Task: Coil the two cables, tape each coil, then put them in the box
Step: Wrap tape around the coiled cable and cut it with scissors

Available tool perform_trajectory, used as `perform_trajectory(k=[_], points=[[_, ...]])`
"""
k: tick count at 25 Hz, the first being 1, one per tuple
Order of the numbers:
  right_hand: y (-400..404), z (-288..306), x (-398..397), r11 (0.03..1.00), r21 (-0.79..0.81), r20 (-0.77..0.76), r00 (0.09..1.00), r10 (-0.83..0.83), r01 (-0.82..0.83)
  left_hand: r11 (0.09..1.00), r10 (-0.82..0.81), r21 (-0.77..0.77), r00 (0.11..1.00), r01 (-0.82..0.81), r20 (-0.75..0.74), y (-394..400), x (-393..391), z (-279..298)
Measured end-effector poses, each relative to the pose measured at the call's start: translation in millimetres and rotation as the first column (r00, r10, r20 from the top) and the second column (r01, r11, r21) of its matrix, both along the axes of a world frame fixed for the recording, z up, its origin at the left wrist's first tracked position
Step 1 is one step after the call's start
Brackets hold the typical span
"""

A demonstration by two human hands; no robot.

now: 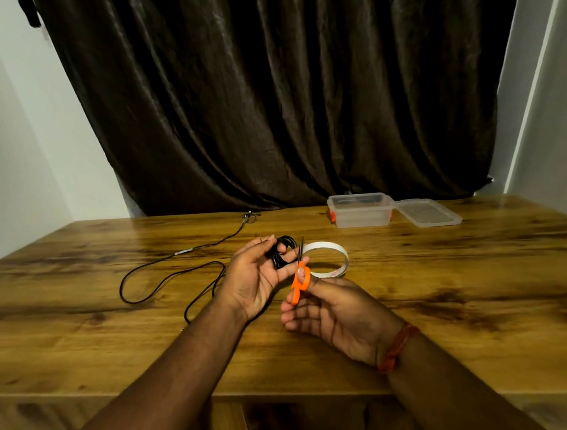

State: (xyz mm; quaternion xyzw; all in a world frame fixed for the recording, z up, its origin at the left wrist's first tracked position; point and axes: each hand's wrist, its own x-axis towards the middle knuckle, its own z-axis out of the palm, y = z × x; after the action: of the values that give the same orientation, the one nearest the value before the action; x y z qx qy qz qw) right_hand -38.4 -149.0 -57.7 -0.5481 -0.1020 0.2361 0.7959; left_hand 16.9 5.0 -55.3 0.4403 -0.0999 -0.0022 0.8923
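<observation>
1 coil (281,252) sits pinched in my left hand (258,274), raised for taping; my right hand (332,313) grips orange scissors (299,279) beside the tape roll (329,258), ready to cut.

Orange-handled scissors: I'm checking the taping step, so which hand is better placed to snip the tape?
Right. The right hand already grips the orange-handled scissors, blades pointing up beside the small black cable coil pinched in the left hand.

left hand (255,274): grips coiled cable (279,253) | right hand (335,316): orange scissors (299,279) | box (360,211): lid off
</observation>
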Motion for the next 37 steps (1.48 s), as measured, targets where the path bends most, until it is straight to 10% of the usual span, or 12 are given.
perform_trajectory(k=[14,16,18,22,37], points=[[-50.5,12.2,-22.0,0.912,-0.398,0.039,0.991,0.126,-0.100,0.999,0.053,-0.008,0.998,-0.054,-0.013,2.0,5.5,-1.6],[-82.1,20.9,-15.9,0.714,-0.693,0.171,0.985,0.034,0.096,0.999,0.048,-0.012,0.999,-0.048,-0.019,1.5,4.0,-1.2],[-116.7,30.3,-1.5,0.319,-0.896,0.336,0.941,0.035,0.308,0.999,0.039,-0.006,0.999,-0.039,-0.023,1.1,3.1,-1.0],[-160.2,35.2,26.2,-0.196,-0.898,0.391,0.919,0.057,0.394,0.999,0.034,0.002,0.999,-0.034,-0.027,-0.3,0.7,0.2],[-160.4,62.0,36.1,-0.391,-0.882,0.240,0.965,0.109,0.263,0.997,0.010,0.075,0.999,-0.007,-0.039,-0.6,0.2,-1.8]])
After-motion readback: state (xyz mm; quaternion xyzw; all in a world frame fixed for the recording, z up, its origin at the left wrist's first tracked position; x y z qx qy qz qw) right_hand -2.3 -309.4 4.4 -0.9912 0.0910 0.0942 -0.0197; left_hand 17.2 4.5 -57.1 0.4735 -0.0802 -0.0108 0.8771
